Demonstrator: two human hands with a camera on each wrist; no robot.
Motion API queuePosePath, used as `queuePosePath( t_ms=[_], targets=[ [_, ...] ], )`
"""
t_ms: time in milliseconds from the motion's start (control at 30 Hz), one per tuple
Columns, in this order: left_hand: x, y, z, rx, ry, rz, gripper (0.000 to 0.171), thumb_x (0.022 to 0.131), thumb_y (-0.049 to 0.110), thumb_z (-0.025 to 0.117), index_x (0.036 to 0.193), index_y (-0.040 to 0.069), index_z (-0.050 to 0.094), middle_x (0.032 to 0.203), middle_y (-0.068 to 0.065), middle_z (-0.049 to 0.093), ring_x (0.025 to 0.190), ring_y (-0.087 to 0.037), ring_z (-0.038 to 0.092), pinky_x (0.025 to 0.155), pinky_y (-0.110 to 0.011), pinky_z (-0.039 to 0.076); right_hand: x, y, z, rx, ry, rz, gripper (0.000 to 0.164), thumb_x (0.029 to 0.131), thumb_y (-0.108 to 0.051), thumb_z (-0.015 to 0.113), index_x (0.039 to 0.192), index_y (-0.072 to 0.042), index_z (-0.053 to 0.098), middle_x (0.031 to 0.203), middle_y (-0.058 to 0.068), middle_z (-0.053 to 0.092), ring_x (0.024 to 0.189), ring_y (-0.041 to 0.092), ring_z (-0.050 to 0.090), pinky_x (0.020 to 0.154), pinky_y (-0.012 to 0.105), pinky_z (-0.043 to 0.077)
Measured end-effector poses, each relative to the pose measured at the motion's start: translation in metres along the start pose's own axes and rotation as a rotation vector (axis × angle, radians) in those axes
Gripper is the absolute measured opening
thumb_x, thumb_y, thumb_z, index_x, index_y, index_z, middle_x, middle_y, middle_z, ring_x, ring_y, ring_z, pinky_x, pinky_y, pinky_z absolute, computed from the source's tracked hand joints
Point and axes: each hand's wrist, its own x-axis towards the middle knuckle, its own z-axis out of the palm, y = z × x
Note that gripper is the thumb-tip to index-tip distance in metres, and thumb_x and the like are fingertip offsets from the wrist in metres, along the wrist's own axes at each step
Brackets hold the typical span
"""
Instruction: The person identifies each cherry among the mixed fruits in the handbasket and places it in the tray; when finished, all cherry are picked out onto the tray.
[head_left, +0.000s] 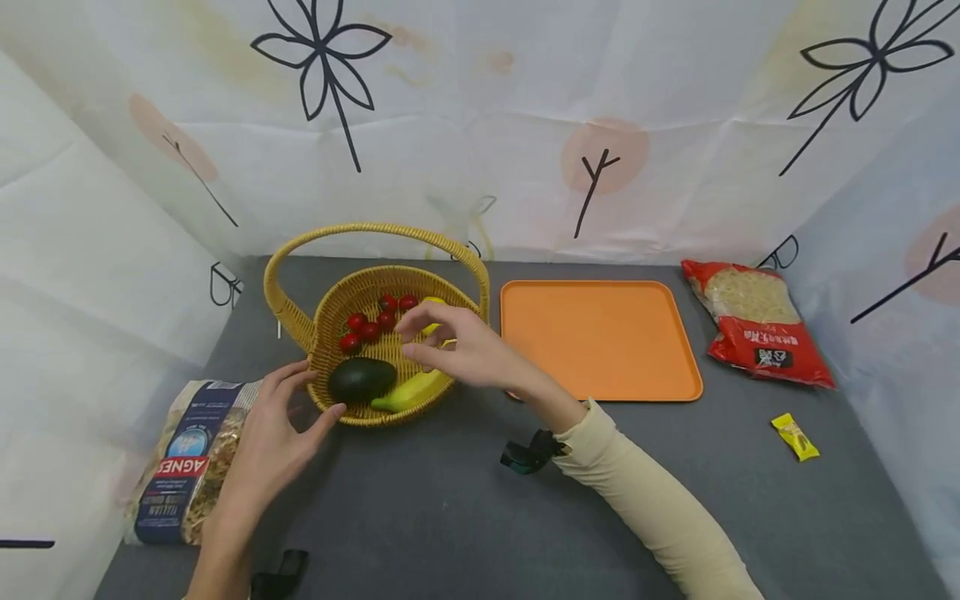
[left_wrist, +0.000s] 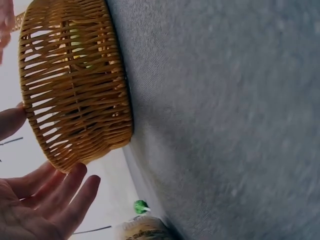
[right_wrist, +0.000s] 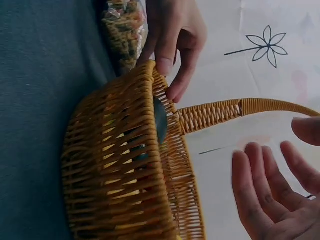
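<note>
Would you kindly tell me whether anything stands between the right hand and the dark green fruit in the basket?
Nothing visible does: the right hand hovers over the open basket, and the dark green fruit lies uncovered inside. The handle arches beyond, and the left hand touches the basket on the fruit's other side.

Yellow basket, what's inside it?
In the basket are small red tomatoes, a dark green fruit and something long and yellow. More yellow shows past the right hand, which covers part. Anything underneath the food is hidden.
</note>
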Motion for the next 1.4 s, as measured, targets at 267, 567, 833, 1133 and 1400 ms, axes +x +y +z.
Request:
queuePosePath(
  t_ms=[267, 567, 833, 1133, 1400],
  targets=[
    [-0.001, -0.003, 0.0, -0.025, -0.007, -0.031, 0.061, 0.099, 0.025, 0.083, 0.146, -0.006, 0.059, 0.16, -0.024, 0.048, 0.133, -0.046, 0.059, 0.095, -0.065, 0.062, 0.061, 0.014, 0.011, -0.057, -0.137, 0.079, 0.029, 0.11, -0.02, 0.064, 0.134, -0.004, 0.066, 0.125, 0.017, 0.071, 0.103, 0.035, 0.074, 0.091, 0.044, 0.067],
    [-0.002, -0.005, 0.0, -0.026, -0.018, -0.039, 0.061, 0.098, 0.023, 0.083, 0.147, -0.005, 0.059, 0.16, -0.023, 0.048, 0.133, -0.045, 0.06, 0.093, -0.063, 0.063, 0.105, 0.029, 0.018, 0.031, -0.165, 0.275, 0.036, 0.114, -0.018, 0.056, 0.144, 0.002, 0.06, 0.142, 0.029, 0.066, 0.12, 0.048, 0.072, 0.103, 0.057, 0.063],
    [-0.004, -0.005, 0.0, -0.052, -0.017, -0.06, 0.061, 0.099, 0.024, 0.082, 0.148, -0.002, 0.058, 0.162, -0.023, 0.046, 0.135, -0.049, 0.059, 0.094, -0.065, 0.062, 0.122, 0.037, 0.025, 0.005, -0.19, 0.375, 0.039, 0.116, -0.012, 0.048, 0.15, 0.005, 0.058, 0.149, 0.026, 0.062, 0.12, 0.046, 0.073, 0.105, 0.053, 0.063],
    [-0.004, -0.005, 0.0, -0.058, -0.023, -0.067, 0.06, 0.1, 0.025, 0.081, 0.149, -0.002, 0.058, 0.163, -0.023, 0.046, 0.135, -0.049, 0.059, 0.095, -0.066, 0.062, 0.125, 0.047, 0.028, -0.077, -0.237, 0.397, 0.039, 0.109, 0.0, 0.058, 0.147, 0.004, 0.064, 0.153, 0.023, 0.063, 0.12, 0.032, 0.069, 0.096, 0.035, 0.061],
    [-0.004, -0.005, -0.001, -0.074, -0.031, -0.081, 0.061, 0.1, 0.024, 0.081, 0.15, -0.001, 0.057, 0.163, -0.022, 0.045, 0.136, -0.049, 0.059, 0.097, -0.066, 0.061, 0.121, 0.048, 0.026, -0.13, -0.196, 0.318, 0.04, 0.101, 0.002, 0.07, 0.14, -0.001, 0.072, 0.142, 0.019, 0.073, 0.122, 0.029, 0.071, 0.09, 0.027, 0.061]
  ],
)
